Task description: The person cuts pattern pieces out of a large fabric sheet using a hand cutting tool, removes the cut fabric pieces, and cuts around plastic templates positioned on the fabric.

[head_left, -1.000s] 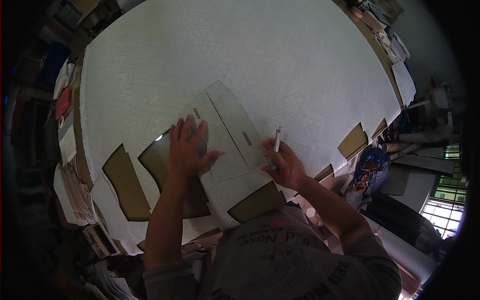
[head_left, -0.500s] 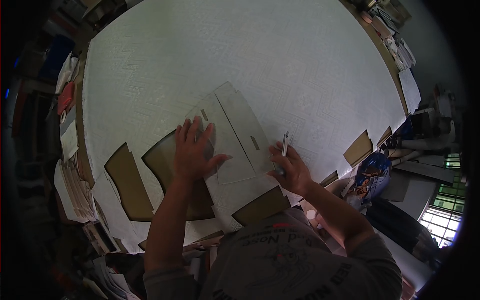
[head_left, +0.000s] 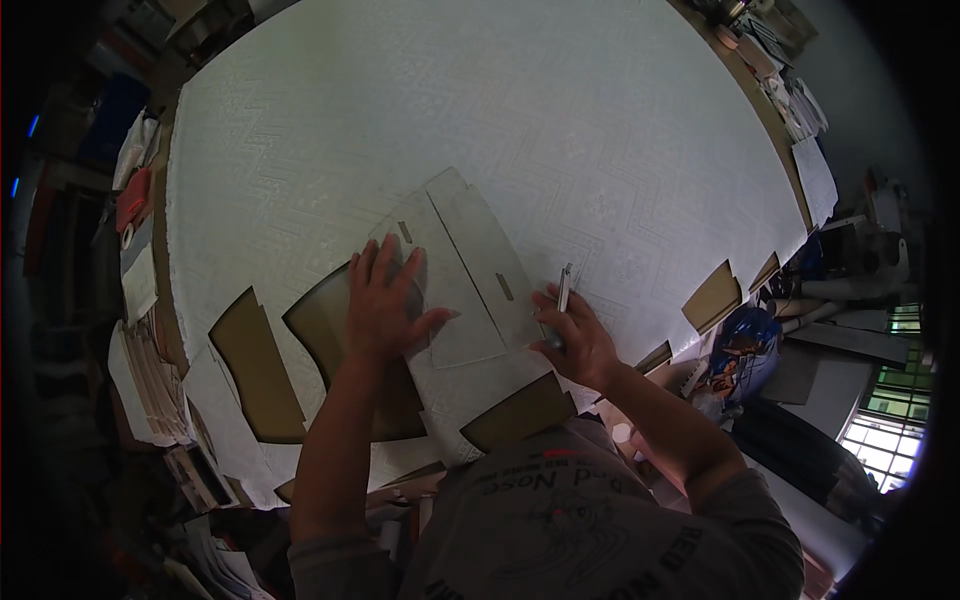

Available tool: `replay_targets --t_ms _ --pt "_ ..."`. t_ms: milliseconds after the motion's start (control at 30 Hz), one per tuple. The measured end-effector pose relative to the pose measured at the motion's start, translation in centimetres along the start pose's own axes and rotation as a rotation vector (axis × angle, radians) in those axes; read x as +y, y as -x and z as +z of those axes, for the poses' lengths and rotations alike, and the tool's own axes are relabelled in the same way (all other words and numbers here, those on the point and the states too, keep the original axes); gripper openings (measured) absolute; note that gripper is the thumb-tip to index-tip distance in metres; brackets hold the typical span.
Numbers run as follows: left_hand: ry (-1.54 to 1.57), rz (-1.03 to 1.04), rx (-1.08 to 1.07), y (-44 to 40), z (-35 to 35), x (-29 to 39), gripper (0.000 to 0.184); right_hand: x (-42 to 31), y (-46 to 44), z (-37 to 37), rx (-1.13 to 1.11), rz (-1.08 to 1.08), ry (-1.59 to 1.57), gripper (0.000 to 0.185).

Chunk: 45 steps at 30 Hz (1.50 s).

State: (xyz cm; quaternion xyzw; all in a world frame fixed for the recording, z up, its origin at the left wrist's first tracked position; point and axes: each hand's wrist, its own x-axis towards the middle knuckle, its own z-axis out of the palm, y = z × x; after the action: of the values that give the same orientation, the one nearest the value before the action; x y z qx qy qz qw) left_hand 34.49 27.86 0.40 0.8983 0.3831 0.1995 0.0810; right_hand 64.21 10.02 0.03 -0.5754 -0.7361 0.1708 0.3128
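Note:
A pale, see-through template [head_left: 470, 270] with a long dark line and two short slots lies flat on a whitish patterned sheet [head_left: 400, 100]. My left hand [head_left: 380, 305] rests on the template's left part, fingers spread and pressing down. At its right edge, my right hand [head_left: 575, 345] is closed around a slim silver pen-like tool [head_left: 565, 288], which sticks up between thumb and fingers. Whether it is a pen or a knife I cannot make out. The tool's lower end is mostly hidden by the hand. Beside my left forearm is a curved cut-out [head_left: 315, 325] showing brown surface beneath.
More cut-outs [head_left: 255, 370] run along the sheet's near edge, at left and right. Stacked boards [head_left: 145, 385] and a red item [head_left: 133, 198] lie along the left side. Papers [head_left: 815, 180] line the right edge, near a blue shiny bundle [head_left: 745, 345].
The template has shifted slightly left, and my right hand with the silver tool has moved a little left with it. My left hand stays in nearly the same place.

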Motion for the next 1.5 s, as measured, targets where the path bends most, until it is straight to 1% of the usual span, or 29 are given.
replay_targets --t_ms 267,333,433,567,667,733,833,1133,1333,1500 --pt "-0.042 -0.020 -0.055 -0.1 -0.1 0.1 0.093 -0.2 0.0 0.0 0.006 -0.031 0.053 0.056" --pt "-0.088 -0.031 -0.119 -0.1 0.0 0.0 0.092 -0.3 0.0 0.0 0.014 -0.035 0.057 0.055" --pt "-0.085 -0.034 -0.128 -0.1 0.0 0.0 0.092 -0.3 0.0 -0.1 0.017 -0.040 0.045 0.054" --pt "-0.072 -0.036 -0.093 -0.1 0.2 0.1 0.089 0.0 0.4 0.3 0.010 -0.018 0.044 0.052" --pt "-0.065 -0.063 -0.117 -0.3 0.2 0.4 0.087 -0.2 0.3 0.2 0.003 0.003 0.038 0.051" --pt "-0.001 -0.014 -0.037 -0.4 0.7 0.4 0.086 -0.3 0.4 0.1 0.001 0.005 0.048 0.050" --pt "-0.005 0.019 -0.004 -0.3 0.7 0.4 0.085 -0.2 0.4 0.1 0.002 0.009 0.047 0.050" --pt "0.017 0.021 -0.013 -0.5 0.6 0.5 0.088 -0.2 0.3 0.1 0.027 0.004 0.021 0.053" --pt "0.011 -0.003 -0.055 -0.5 0.6 0.5 0.090 -0.7 0.0 -0.4 -0.028 0.017 0.084 0.051" --pt "0.013 -0.008 -0.058 -0.6 0.5 0.6 0.091 -0.4 0.0 -0.2 0.035 -0.002 0.018 0.051"
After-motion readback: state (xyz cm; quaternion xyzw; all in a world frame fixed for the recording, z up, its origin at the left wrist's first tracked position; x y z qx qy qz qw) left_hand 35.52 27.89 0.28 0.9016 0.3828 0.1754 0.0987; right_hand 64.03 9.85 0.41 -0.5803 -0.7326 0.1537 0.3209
